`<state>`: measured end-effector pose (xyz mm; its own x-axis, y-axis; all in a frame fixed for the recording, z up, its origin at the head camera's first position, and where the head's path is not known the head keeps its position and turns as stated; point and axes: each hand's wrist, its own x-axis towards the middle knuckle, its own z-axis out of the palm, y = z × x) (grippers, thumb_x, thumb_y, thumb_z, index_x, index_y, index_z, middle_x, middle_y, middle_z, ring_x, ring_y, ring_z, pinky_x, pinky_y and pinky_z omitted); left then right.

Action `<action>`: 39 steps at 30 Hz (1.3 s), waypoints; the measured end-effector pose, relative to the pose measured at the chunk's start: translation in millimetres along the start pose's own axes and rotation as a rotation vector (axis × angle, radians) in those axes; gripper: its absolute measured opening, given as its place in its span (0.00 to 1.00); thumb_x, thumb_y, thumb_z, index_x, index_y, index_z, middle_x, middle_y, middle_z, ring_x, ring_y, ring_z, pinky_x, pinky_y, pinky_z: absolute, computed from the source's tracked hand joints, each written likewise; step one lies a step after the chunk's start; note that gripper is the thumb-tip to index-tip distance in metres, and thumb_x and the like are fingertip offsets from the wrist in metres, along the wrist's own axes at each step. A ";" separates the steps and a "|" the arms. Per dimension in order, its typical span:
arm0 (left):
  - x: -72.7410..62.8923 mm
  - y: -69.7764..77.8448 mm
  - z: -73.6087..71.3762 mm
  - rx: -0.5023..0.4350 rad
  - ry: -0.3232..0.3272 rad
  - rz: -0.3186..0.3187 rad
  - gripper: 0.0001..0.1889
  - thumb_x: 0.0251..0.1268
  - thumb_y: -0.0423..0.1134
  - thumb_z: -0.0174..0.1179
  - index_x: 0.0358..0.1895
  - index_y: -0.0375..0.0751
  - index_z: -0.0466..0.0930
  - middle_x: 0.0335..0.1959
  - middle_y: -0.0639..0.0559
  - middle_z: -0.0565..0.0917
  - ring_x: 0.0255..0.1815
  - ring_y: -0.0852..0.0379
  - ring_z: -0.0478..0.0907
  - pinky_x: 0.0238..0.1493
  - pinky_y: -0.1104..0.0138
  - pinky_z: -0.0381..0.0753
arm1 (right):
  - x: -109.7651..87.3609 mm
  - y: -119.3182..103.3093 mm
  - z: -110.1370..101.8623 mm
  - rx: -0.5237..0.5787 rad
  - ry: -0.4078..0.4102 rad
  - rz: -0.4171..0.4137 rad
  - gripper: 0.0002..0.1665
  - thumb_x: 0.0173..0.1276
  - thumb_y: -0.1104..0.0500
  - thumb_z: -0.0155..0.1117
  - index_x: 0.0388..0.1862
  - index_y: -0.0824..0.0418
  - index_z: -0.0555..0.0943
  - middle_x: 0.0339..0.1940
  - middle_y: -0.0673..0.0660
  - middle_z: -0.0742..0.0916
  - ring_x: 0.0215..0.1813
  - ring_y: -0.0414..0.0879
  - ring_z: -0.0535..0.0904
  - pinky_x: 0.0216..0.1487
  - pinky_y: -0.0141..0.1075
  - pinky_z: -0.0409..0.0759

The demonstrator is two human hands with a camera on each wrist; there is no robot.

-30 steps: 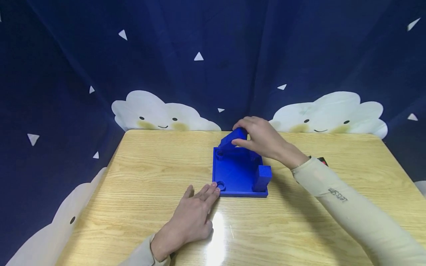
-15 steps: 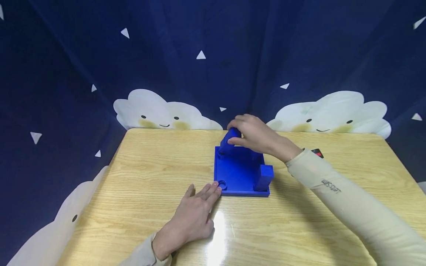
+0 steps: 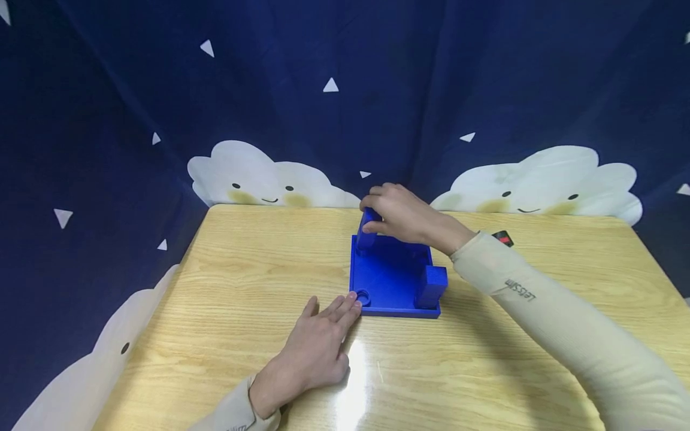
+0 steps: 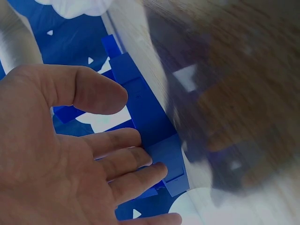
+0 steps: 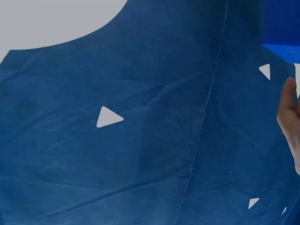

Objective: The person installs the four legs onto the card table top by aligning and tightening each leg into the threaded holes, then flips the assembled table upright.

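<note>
A square blue plastic base (image 3: 388, 275) with a low rim lies on the table. My right hand (image 3: 401, 212) grips a blue square post (image 3: 366, 236) between thumb and fingers, standing nearly upright over the base's back left corner. Another blue post (image 3: 431, 286) stands in the front right corner. At the front left corner a round socket (image 3: 363, 297) shows, bare. The fingertips of my left hand (image 3: 312, 347) rest against the rim there, fingers extended; the left wrist view shows this hand (image 4: 75, 145) beside the base's side (image 4: 150, 117). My right forearm and hand partly cover the back right corner.
A small black and red object (image 3: 502, 238) lies on the wooden table (image 3: 259, 269) beyond my right sleeve. A dark blue curtain (image 3: 280, 72) with white clouds and triangles hangs behind and to the left of the table.
The post in my right hand has gone from leaning right to nearly upright over the back left corner, and the right hand has moved left with it. My left hand stays at the rim.
</note>
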<state>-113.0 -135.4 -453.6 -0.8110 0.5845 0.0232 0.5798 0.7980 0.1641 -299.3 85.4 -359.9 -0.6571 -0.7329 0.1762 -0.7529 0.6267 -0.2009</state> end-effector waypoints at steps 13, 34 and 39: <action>1.9 -0.8 2.5 0.011 -0.020 -0.003 0.43 0.56 0.41 0.63 0.80 0.34 0.72 0.82 0.43 0.70 0.80 0.45 0.71 0.76 0.34 0.67 | 12.3 -5.6 1.7 -0.037 -0.063 0.048 0.32 0.73 0.51 0.79 0.68 0.69 0.85 0.58 0.65 0.90 0.57 0.59 0.86 0.66 0.52 0.84; 1.8 -2.3 1.0 -0.002 -0.010 -0.003 0.43 0.54 0.40 0.62 0.80 0.34 0.73 0.82 0.43 0.71 0.80 0.44 0.71 0.76 0.34 0.67 | 11.9 -13.1 -7.5 -0.121 -0.186 0.110 0.35 0.75 0.49 0.69 0.76 0.62 0.81 0.65 0.65 0.88 0.60 0.59 0.86 0.64 0.55 0.85; 1.5 -1.9 0.9 0.001 -0.026 -0.009 0.43 0.55 0.40 0.63 0.80 0.35 0.72 0.82 0.43 0.71 0.80 0.45 0.71 0.76 0.35 0.66 | 12.0 -12.6 -7.8 -0.106 -0.172 0.105 0.32 0.77 0.47 0.68 0.72 0.64 0.84 0.60 0.64 0.90 0.56 0.58 0.87 0.62 0.55 0.86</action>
<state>-115.3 -135.9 -454.7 -0.8142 0.5806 -0.0038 0.5723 0.8036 0.1635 -298.0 70.8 -347.7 -0.7231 -0.6907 -0.0090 -0.6861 0.7197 -0.1057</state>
